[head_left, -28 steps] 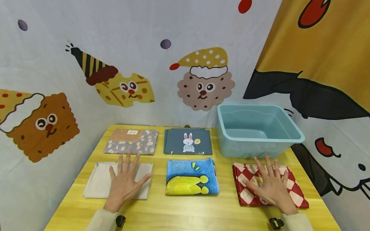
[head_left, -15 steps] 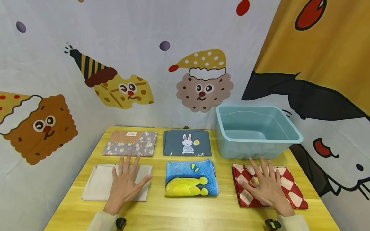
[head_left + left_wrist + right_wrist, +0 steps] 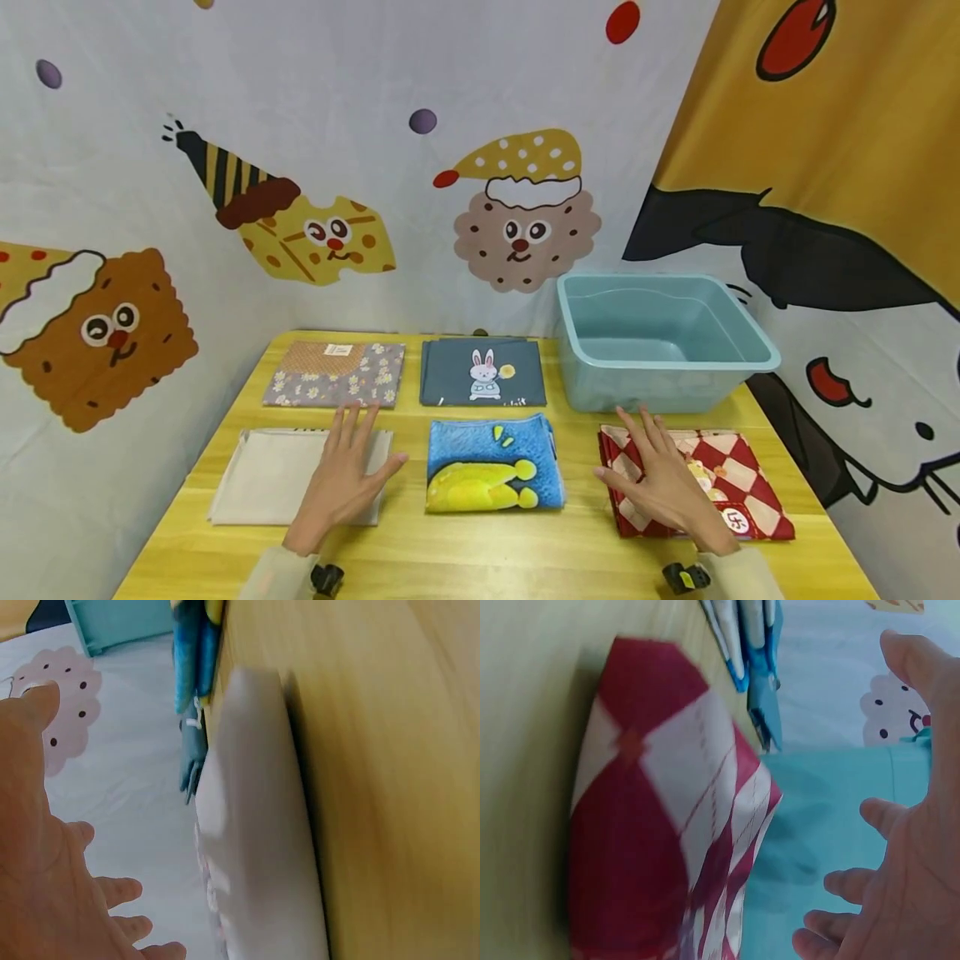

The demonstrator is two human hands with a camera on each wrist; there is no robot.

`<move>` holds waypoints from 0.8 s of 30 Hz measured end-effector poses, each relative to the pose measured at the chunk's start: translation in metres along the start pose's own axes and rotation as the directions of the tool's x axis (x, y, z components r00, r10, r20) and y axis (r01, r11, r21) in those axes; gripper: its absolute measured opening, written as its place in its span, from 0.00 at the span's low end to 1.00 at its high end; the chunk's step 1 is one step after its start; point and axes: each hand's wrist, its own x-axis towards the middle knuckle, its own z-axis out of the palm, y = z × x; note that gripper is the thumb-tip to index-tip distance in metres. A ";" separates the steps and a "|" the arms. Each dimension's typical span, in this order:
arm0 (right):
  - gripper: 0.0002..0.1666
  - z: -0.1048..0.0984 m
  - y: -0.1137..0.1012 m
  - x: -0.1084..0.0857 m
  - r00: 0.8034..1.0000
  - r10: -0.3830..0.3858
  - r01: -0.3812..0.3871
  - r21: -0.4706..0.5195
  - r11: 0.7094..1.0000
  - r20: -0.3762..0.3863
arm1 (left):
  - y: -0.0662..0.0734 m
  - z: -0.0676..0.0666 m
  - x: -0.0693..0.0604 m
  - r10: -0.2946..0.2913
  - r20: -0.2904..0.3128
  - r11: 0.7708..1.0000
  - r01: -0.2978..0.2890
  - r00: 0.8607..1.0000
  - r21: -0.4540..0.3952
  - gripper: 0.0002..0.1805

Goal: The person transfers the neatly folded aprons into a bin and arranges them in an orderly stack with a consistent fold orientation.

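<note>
My left hand (image 3: 341, 479), fingers spread, hovers over the right part of a folded off-white cloth (image 3: 258, 479). The left wrist view shows a gap between that hand (image 3: 37, 855) and the thick fold of the cloth (image 3: 259, 825). On the right, my other hand (image 3: 663, 492) is spread above the left part of a folded red-and-cream checked cloth (image 3: 757, 475). Its fingers stay apart from the checked cloth (image 3: 645, 825) in the right wrist view. Between the hands lies a folded blue cloth with a yellow print (image 3: 487, 462). Neither hand holds anything.
Behind the checked cloth stands a light blue plastic tub (image 3: 652, 387), with nothing visible inside. A folded grey floral cloth (image 3: 378, 379) and a dark blue-grey rabbit cloth (image 3: 446, 375) lie along the back of the wooden table (image 3: 480, 558). A printed curtain (image 3: 420, 250) hangs behind.
Both hands have moved inward, the left one to the right and the right one to the left, uncovering more of the off-white and checked cloths. The cloths and tub stay in place.
</note>
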 end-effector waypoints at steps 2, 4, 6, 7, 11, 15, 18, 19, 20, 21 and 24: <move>0.59 0.001 -0.004 0.001 1.000 -0.006 0.006 0.025 1.000 0.020 | 0.003 0.002 0.001 -0.006 0.020 1.000 0.006 1.000 -0.031 0.52; 0.58 0.002 -0.007 0.003 0.999 -0.018 0.017 0.046 0.999 0.033 | 0.006 0.004 0.001 -0.008 0.037 0.998 0.010 0.999 -0.062 0.51; 0.57 0.003 -0.010 0.004 0.999 -0.035 0.031 0.075 0.997 0.042 | 0.011 0.006 0.002 -0.008 0.051 0.995 0.013 0.999 -0.097 0.51; 0.57 0.004 -0.012 0.005 0.998 -0.044 0.039 0.090 0.995 0.044 | 0.013 0.007 0.003 -0.005 0.056 0.993 0.012 0.998 -0.118 0.50; 0.56 0.008 -0.018 0.007 0.996 -0.065 0.057 0.138 0.989 0.056 | 0.021 0.012 0.006 0.020 0.075 0.976 -0.003 0.997 -0.218 0.49; 0.56 0.012 -0.026 0.012 0.994 -0.067 0.050 0.182 0.982 0.088 | 0.026 0.018 0.008 0.040 0.091 0.945 -0.008 0.995 -0.326 0.49; 0.56 0.015 -0.033 0.015 0.991 -0.060 0.031 0.224 0.974 0.122 | 0.030 0.023 0.009 0.032 0.116 0.921 0.016 0.993 -0.390 0.48; 0.56 0.015 -0.035 0.016 0.990 -0.055 0.023 0.234 0.972 0.132 | 0.031 0.024 0.009 0.024 0.127 0.914 0.030 0.992 -0.405 0.48; 0.57 0.016 -0.038 0.017 0.988 -0.049 0.012 0.245 0.969 0.144 | 0.033 0.025 0.009 0.017 0.136 0.908 0.042 0.991 -0.416 0.47; 0.57 0.017 -0.040 0.018 0.987 -0.042 0.001 0.256 0.967 0.155 | 0.034 0.025 0.009 0.009 0.144 0.902 0.054 0.989 -0.429 0.47; 0.57 0.019 -0.047 0.020 0.983 -0.021 -0.034 0.293 0.956 0.183 | 0.039 0.027 0.010 -0.010 0.166 0.876 0.088 0.986 -0.474 0.47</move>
